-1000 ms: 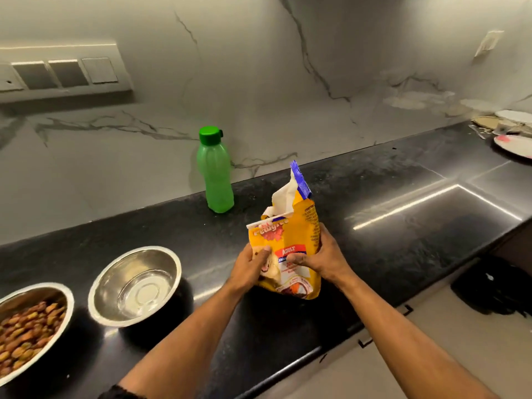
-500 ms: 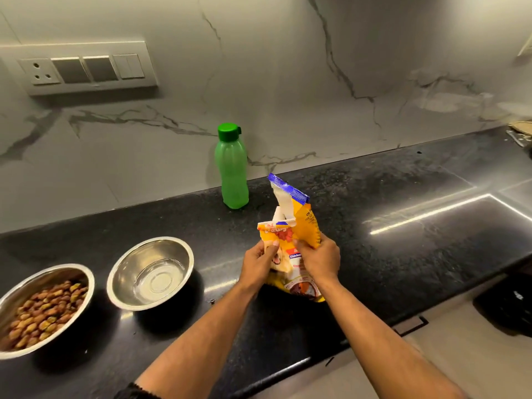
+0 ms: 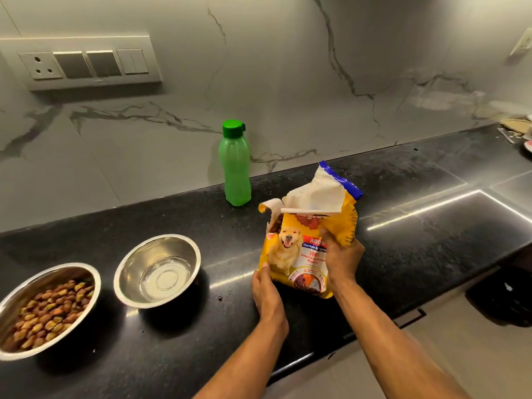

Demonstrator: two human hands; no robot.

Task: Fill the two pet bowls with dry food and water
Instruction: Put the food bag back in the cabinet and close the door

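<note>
Leftmost, steel bowl heaped with kibble [image 3: 47, 311], touching nothing. Just right of it, second steel bowl [image 3: 157, 272], bare of food, seemingly dry. Behind and further right, green water bottle [image 3: 234, 165], capped, upright against the marble backsplash [image 3: 288, 82], long axis vertical. Nearer the counter edge, yellow dog food bag [image 3: 296, 254] standing on the black countertop [image 3: 431, 226], torn top gaping. Left hand [image 3: 266, 292] resting at the bag's lower left corner, grip unclear; right hand [image 3: 344, 259] wrapped round its right side. Next, probably water: bottle up and left of both hands, left hand nearer, empty bowl further left again.
</note>
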